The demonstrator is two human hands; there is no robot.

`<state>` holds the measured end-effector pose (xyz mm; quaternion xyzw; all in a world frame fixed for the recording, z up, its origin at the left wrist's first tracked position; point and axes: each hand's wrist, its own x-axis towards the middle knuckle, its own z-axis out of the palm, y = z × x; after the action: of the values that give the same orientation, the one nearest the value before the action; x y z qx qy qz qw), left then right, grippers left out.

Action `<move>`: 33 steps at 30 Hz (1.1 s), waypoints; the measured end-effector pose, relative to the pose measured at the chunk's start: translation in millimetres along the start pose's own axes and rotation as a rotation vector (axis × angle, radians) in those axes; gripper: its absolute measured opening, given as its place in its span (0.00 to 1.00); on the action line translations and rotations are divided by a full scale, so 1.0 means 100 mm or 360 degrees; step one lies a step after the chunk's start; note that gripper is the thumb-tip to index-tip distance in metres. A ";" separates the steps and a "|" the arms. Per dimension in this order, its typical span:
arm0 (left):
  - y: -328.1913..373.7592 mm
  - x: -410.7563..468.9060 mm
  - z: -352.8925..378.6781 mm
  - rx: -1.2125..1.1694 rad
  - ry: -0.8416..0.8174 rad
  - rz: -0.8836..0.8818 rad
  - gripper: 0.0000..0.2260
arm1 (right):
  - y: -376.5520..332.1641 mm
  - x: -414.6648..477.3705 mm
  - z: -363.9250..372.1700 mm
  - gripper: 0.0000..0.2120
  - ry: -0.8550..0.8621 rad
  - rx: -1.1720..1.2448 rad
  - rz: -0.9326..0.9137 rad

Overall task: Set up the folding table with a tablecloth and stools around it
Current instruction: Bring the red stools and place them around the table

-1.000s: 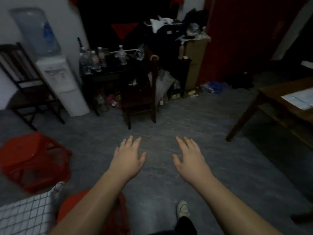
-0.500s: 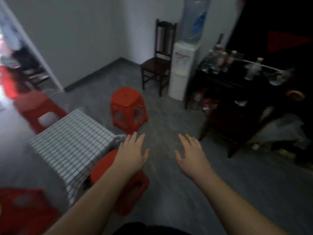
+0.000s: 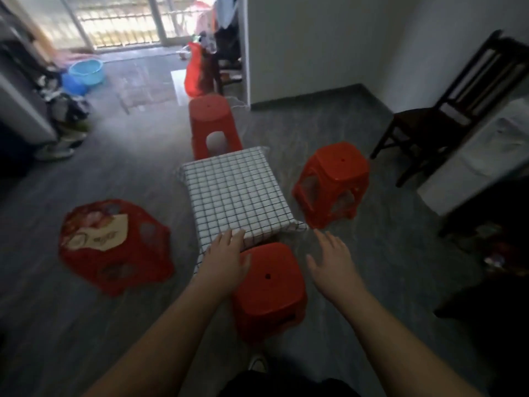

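Note:
A small table under a white checked tablecloth (image 3: 234, 193) stands mid-floor. Red plastic stools surround it: a near stool (image 3: 272, 285) below the table's front edge, a right stool (image 3: 335, 179), a far stool (image 3: 213, 121), and a left stool (image 3: 111, 242) with a printed seat. My left hand (image 3: 226, 259) hovers flat over the table's near corner and the near stool, holding nothing. My right hand (image 3: 335, 262) is spread flat in the air to the right of the near stool, also empty.
A dark wooden chair (image 3: 446, 110) stands at the right beside a white water dispenser (image 3: 481, 156). A blue basin (image 3: 86, 71) and clutter line the far left. A white wall corner (image 3: 249, 53) rises behind the far stool. Grey floor lies between the stools.
The view has swung left from the cluttered shelf to the table and stools. Both hands stay outstretched and empty, now over the table's near edge and near stool.

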<state>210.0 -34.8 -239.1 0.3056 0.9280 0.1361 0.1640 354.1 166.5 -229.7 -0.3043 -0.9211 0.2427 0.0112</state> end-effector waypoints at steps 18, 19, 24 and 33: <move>-0.95 1.03 3.42 -0.0650 -0.0415 -0.1030 0.44 | 1.94 1.52 3.22 0.45 -0.0907 0.0023 0.0248; -1.00 1.07 3.62 -0.0723 -0.0352 -0.1102 0.47 | 2.06 1.54 3.41 0.48 -0.0903 0.0053 0.0287; -1.13 1.03 4.23 -0.0899 -0.0151 -0.1169 0.53 | 2.39 1.45 3.90 0.52 -0.0711 0.0326 0.0251; -1.03 0.87 4.21 -0.0834 -0.0041 -0.1132 0.49 | 2.30 1.30 3.81 0.42 -0.0588 0.0388 0.0130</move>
<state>253.2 2.9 -677.1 -0.0831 0.9075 0.2979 0.2842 312.0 232.8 -686.7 -0.2882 -0.8581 0.4043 -0.1310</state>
